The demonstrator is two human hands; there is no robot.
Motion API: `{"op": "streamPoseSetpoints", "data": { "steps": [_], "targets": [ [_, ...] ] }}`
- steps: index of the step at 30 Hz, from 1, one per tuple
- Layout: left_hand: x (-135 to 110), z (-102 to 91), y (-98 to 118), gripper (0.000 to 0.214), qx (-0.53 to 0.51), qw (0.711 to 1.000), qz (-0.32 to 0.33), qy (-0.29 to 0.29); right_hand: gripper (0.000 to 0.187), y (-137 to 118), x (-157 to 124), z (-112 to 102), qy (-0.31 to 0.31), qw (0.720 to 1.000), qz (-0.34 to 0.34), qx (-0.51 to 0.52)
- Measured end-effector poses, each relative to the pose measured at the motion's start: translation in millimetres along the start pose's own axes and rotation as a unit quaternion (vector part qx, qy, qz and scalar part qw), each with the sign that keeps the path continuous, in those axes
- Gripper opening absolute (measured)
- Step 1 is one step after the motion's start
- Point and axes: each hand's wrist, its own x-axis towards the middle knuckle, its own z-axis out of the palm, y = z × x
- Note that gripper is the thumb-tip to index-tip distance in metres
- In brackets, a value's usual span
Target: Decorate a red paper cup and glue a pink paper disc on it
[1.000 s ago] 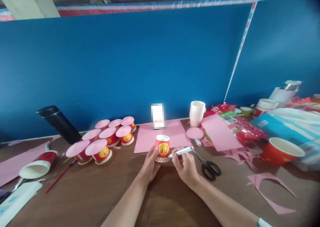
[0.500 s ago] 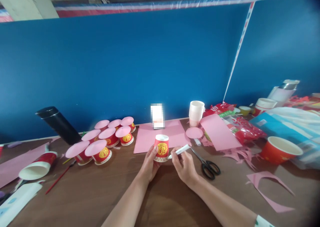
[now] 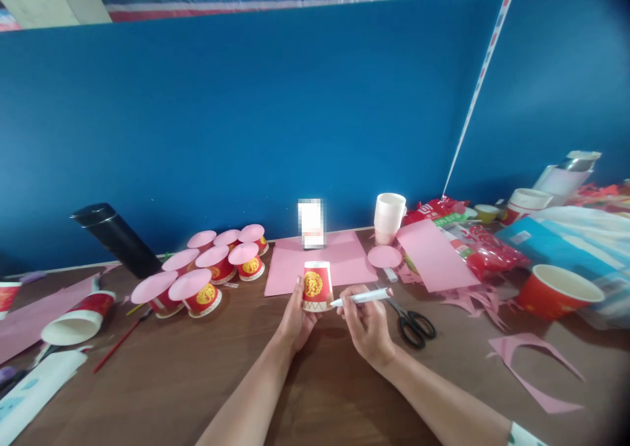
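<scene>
My left hand [image 3: 298, 320] is wrapped round the side of an upside-down red paper cup [image 3: 317, 286] with a gold emblem and a zigzag line on its pale rim band. A white marker [image 3: 365, 297] lies in the grip of my right hand [image 3: 368, 328], and its tip is at the cup's lower right edge; whether it touches cannot be made out. Behind the cup lies a pink paper sheet [image 3: 344, 259]. Black-handled scissors [image 3: 416, 328] rest just right of my right hand.
Several red cups topped with pink discs [image 3: 189, 284] stand at left, near a black bottle [image 3: 115, 239]. A stack of white cups [image 3: 389, 216], a pink disc [image 3: 384, 257], an orange paper bucket [image 3: 558, 295] and pink scraps [image 3: 546, 393] occupy the right side. A blue partition [image 3: 295, 105] closes the back.
The cup has turned in my left hand, its emblem shifting left and its base now seen edge-on. The marker has swung to a flatter angle, with its tip still by the rim.
</scene>
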Motion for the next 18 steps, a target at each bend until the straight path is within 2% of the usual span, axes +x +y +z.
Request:
{"op": "streamPoseSetpoints", "data": {
  "steps": [6, 18],
  "targets": [
    [0.9, -2.0, -1.8, 0.031, 0.002, 1.000, 0.014, -0.017, 0.019, -1.1, 0.2, -0.4, -0.029, 0.999, -0.015, -0.028],
    [0.4, -1.1, -0.8, 0.031, 0.010, 1.000, 0.013, -0.012, 0.015, 0.2, 0.2, 0.4, -0.058, 0.997, -0.037, -0.044]
  ]
}}
